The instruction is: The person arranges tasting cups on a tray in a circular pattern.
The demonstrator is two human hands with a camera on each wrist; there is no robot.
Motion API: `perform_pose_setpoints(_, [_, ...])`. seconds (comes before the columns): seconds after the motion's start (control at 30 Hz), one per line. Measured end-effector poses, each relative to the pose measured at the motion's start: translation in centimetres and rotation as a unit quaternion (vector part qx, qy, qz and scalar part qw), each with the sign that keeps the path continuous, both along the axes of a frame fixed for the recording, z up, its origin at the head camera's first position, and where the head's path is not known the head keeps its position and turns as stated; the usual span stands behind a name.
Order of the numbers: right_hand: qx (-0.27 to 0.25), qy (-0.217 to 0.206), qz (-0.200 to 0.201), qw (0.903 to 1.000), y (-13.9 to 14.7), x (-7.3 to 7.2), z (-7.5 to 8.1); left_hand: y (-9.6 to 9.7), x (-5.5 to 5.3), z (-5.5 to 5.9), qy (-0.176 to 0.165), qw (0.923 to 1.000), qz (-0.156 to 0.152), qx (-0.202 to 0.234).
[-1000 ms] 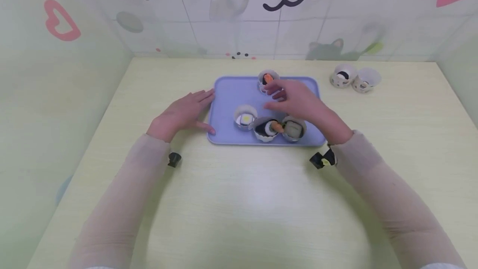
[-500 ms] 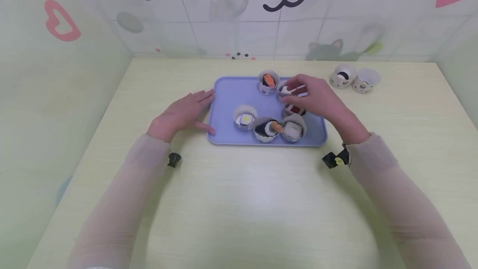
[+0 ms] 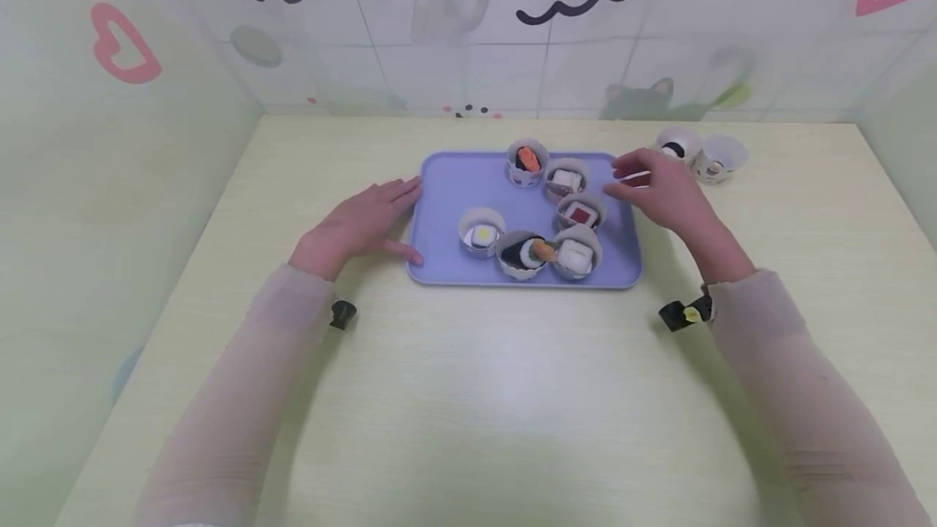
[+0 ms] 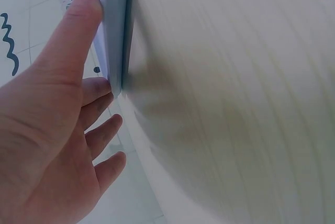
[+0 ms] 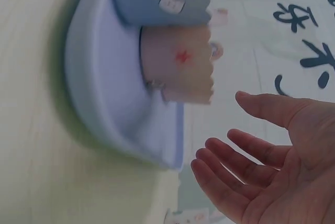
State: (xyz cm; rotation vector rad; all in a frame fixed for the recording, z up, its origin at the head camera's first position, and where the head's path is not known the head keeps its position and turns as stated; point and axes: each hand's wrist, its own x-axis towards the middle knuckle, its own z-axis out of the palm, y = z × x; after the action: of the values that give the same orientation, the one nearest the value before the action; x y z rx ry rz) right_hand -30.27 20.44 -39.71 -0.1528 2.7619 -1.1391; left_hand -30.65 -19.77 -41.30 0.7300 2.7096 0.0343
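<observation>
The left hand (image 3: 359,222) rests against the left edge of a blue-purple tray (image 3: 437,263), fingers straight, thumb near its front corner; the left wrist view shows thumb and fingers at the rim. Over the tray's right edge, the right hand (image 3: 662,189) hovers with relaxed fingers, holding nothing. Several paper cups with sushi-like pieces stand on the tray: one with an orange-topped piece (image 3: 528,158), two with white pieces, one with a red-centred piece (image 3: 581,215), one with a yellow-centred piece (image 3: 483,235), and one with a black-wrapped piece and orange stick (image 3: 542,250).
Beyond the right hand, two more paper cups stand on the table at the back right; the left one (image 3: 682,135) is partly hidden by the hand, the right one (image 3: 721,142) shows fully. A printed backdrop (image 3: 454,76) rises behind the pale wooden table (image 3: 468,397).
The right hand has moved from over the tray's middle to the right, past its edge, uncovering the cups with the white and red-centred pieces. The left hand has stayed at the tray's left edge.
</observation>
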Motion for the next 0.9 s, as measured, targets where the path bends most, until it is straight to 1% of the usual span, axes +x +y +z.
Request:
perform_pose_setpoints(0.13, [0.003, -0.010, -0.024, 0.9996, 1.4, -0.3, -0.6, 0.0, 0.0, 0.0, 0.001, 1.0000, -0.002, 0.002])
perform_pose_setpoints(0.33, [0.011, -0.001, -0.056, 0.9984, 3.3, -0.7, -1.3, -0.1, -0.2, -0.2, 0.000, 1.0000, -0.008, -0.005])
perform_pose_setpoints(0.53, [0.015, -0.002, -0.092, 0.9957, 5.2, -1.2, -2.0, -0.2, -0.2, -0.3, -0.006, 1.0000, -0.003, -0.007])
perform_pose_setpoints(0.7, [0.022, -0.001, -0.124, 0.9921, 6.1, -1.1, -2.3, -0.2, -0.2, -0.3, -0.003, 1.0000, -0.006, -0.006])
perform_pose_setpoints(0.9, [0.025, -0.016, -0.143, 0.9893, 6.7, -1.1, -2.2, -0.2, -0.2, -0.2, -0.001, 1.0000, -0.005, -0.007])
